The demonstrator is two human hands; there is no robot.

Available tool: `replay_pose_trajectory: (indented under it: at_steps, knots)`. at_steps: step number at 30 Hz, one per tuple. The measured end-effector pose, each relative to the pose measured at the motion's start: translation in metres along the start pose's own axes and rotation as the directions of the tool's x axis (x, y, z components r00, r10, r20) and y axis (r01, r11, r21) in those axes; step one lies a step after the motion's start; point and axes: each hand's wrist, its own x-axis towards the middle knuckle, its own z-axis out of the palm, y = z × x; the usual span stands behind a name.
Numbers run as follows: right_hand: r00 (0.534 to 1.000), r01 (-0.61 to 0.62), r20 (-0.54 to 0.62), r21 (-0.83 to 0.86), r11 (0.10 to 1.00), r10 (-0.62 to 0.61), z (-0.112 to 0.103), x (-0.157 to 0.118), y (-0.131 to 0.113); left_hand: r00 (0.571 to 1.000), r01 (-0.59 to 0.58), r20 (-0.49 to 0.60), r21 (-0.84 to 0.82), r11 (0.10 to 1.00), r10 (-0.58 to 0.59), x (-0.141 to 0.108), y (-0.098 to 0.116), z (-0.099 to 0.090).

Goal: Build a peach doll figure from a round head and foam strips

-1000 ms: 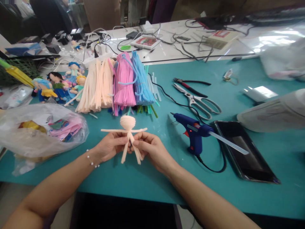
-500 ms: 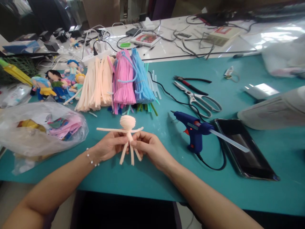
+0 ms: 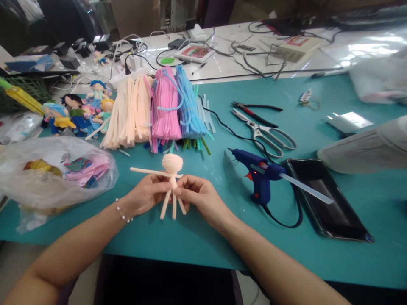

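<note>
A peach pipe-cleaner doll [image 3: 172, 163] with a round wound head stands upright between my hands, above the table's near part. My left hand [image 3: 148, 192] pinches its body from the left, thumb on the front. From the other side, the thumb and fingers of my right hand [image 3: 197, 192] grip the body too. One long arm of the doll sticks out to the left; its other arm is partly behind my right fingers. Three loose stem ends hang below the grip. Behind the doll lie bundles of peach [image 3: 136, 112], pink [image 3: 165, 110] and blue pipe cleaners [image 3: 190, 106].
Right of my hands rest a blue glue gun [image 3: 262, 169] with a glue stick, a phone [image 3: 330, 203], scissors [image 3: 260, 129] and pliers [image 3: 254, 112]. On the left are a plastic bag of scraps [image 3: 57, 169] and several small finished dolls [image 3: 76, 110]. Cables run across the back.
The doll has turned and tilted slightly, its head shifting a little right. Its right-hand arm now shows less, closer to my right fingers. Both hands keep their hold.
</note>
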Motion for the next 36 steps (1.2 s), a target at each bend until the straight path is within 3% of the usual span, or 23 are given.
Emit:
replay_pose_trajectory:
  at_steps: [7,12,19,23,30,36]
  knots:
    - [0.985,0.142,-0.089,-0.076,0.987,-0.148,0.002,0.001,0.008,0.968,-0.193,-0.149,0.08,0.978,0.203,0.003,-0.004,0.003]
    - [0.933,0.256,-0.146,-0.37,0.893,-0.328,0.004,-0.002,0.012,0.952,-0.226,-0.18,0.139,0.964,0.249,0.004,-0.009,0.002]
    - [0.923,0.248,-0.188,-0.381,0.891,-0.337,0.003,-0.002,0.009,0.928,-0.266,-0.196,0.243,0.933,0.315,0.006,-0.011,-0.005]
    - [0.918,0.255,-0.18,-0.41,0.876,-0.352,0.002,0.0,0.01,0.943,-0.218,-0.193,0.257,0.941,0.271,0.006,-0.009,-0.004]
    - [0.876,0.307,-0.14,-0.577,0.757,-0.461,-0.002,0.001,0.011,0.976,-0.141,-0.133,0.229,0.963,0.175,0.005,-0.008,0.0]
    - [0.825,0.35,-0.079,-0.706,0.615,-0.56,-0.003,-0.002,0.011,0.969,-0.18,-0.128,0.217,0.959,0.211,0.005,-0.01,0.002]
